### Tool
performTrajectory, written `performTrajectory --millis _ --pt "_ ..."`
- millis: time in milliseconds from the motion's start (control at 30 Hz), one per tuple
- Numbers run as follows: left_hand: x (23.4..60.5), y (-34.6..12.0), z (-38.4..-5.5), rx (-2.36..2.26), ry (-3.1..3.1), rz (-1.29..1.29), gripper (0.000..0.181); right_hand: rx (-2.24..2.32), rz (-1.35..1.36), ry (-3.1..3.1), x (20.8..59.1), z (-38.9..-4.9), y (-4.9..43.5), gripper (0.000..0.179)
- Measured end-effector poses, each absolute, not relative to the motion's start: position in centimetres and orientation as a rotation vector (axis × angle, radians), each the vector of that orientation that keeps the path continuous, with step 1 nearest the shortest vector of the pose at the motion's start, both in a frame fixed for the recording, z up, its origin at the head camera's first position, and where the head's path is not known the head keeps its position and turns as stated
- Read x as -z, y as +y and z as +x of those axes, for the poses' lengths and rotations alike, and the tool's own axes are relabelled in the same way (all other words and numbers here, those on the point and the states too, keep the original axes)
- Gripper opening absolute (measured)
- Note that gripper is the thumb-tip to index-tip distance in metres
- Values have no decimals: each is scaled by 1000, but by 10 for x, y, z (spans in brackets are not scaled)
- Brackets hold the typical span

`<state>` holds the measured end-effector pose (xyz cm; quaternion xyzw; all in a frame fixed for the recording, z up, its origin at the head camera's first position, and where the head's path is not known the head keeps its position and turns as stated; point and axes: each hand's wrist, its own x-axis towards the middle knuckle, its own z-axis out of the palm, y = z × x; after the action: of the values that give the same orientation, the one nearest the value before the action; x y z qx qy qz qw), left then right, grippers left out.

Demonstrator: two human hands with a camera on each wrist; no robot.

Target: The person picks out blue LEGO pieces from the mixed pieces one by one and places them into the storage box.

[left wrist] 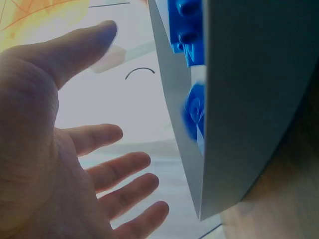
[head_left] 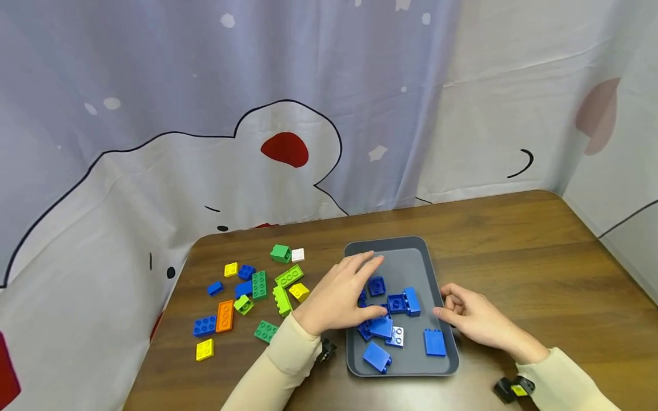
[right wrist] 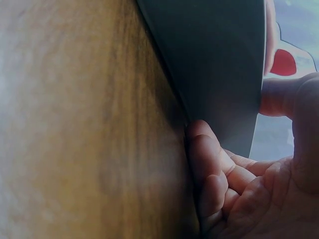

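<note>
A grey tray point(head_left: 406, 365) on the table holds several blue toy bricks point(head_left: 434, 342) and a white brick point(head_left: 395, 337), mostly in its left and front parts. My left hand point(head_left: 334, 297) hovers over the tray's left rim, fingers spread and thumb apart. Nothing is between its fingers in the left wrist view, where the palm point(left wrist: 30, 174) faces blue bricks point(left wrist: 187, 30) above the tray wall. At the tray's right side, my right hand point(head_left: 478, 317) grips the wall. Its thumb point(right wrist: 281, 97) lies over the rim and its curled fingers point(right wrist: 207, 159) are against the outside.
Left of the tray, loose bricks lie scattered on the wooden table point(head_left: 540, 274): green point(head_left: 259, 285), orange point(head_left: 224, 316), yellow point(head_left: 204, 349), blue point(head_left: 204, 325) and white point(head_left: 297, 255). A printed curtain point(head_left: 380, 114) hangs behind the table's far edge.
</note>
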<state>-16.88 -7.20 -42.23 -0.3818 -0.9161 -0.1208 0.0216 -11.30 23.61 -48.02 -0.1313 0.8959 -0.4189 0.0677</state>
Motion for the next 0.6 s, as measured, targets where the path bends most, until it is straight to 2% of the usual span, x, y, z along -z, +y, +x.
performTrajectory --millis 233,600 --pt "417 -87 -174 384 -2936 -1065 95 1256 -387 2701 481 -114 236 41" --pt "404 -136 -196 398 -3055 -715 91 1244 -391 2710 480 -114 235 42"
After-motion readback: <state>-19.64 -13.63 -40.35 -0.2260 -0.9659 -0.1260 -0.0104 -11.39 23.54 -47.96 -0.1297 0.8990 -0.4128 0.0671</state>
